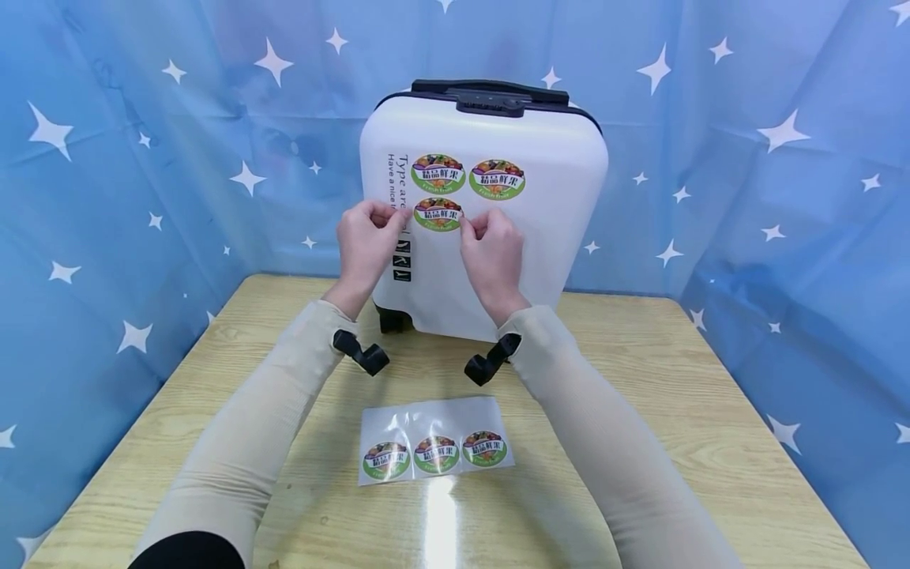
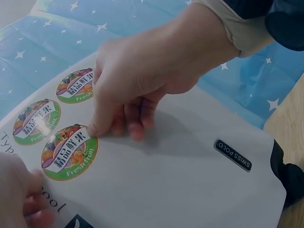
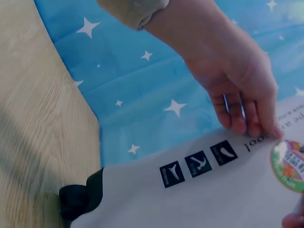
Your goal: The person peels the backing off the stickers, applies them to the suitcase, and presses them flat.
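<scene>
An oval fruit sticker (image 1: 438, 215) lies against the white face of an upright suitcase (image 1: 547, 237), below two similar stickers, an upper left sticker (image 1: 438, 173) and an upper right sticker (image 1: 497, 179). My left hand (image 1: 370, 241) pinches its left edge with thumb and forefinger. At the opposite edge, my right hand (image 1: 494, 253) pinches it, the other fingers curled beneath. In the left wrist view the right hand (image 2: 142, 76) meets the sticker (image 2: 70, 152) at its edge. The right wrist view has the left hand (image 3: 237, 71) at the sticker's rim; whether its backing side touches the suitcase fully is hidden.
A clear sheet (image 1: 434, 415) with three more fruit stickers lies on the wooden table (image 1: 320, 506) in front of the suitcase. Blue star-patterned cloth (image 1: 213, 118) hangs behind and at both sides. The suitcase carries a black top handle (image 1: 490, 87) and a dark wheel (image 1: 391, 320).
</scene>
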Tool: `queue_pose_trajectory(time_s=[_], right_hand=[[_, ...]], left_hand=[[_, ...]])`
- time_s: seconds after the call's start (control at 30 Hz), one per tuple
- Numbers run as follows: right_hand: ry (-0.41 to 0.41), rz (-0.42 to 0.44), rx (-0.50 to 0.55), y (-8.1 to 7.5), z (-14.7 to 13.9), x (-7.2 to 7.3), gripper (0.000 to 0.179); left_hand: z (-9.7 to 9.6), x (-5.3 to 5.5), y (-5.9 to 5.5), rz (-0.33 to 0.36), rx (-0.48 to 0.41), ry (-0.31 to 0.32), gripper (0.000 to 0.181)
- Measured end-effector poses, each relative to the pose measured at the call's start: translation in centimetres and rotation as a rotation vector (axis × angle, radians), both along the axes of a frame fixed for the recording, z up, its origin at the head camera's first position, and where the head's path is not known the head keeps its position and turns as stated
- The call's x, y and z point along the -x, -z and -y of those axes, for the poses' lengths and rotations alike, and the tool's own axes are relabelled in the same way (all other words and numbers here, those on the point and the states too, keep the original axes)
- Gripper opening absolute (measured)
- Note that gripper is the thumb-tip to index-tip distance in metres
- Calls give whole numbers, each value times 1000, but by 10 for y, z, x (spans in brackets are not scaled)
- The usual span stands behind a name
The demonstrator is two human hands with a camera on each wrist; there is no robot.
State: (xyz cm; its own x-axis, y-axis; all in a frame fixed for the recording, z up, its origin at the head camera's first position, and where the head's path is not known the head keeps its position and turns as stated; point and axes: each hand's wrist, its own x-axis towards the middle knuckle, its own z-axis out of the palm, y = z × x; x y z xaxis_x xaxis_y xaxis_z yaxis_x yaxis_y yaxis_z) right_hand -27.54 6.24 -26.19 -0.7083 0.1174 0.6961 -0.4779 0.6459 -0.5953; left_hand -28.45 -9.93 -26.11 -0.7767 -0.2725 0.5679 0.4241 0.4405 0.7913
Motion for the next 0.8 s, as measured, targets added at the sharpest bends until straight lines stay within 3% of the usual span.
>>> queue_pose_trajectory(time_s=[0.13,0.37,0.8], right_hand=[[-24,51,4,-2,2,-1,23],[7,88,-31,-13,5,4,47],[48,103,-55,-16,4,3,50]], left_hand=[[-2,0,0,-13,14,14,31],[-11,2,-5,-19,87,31,38],[-10,5,-8,-12,123,10,39]])
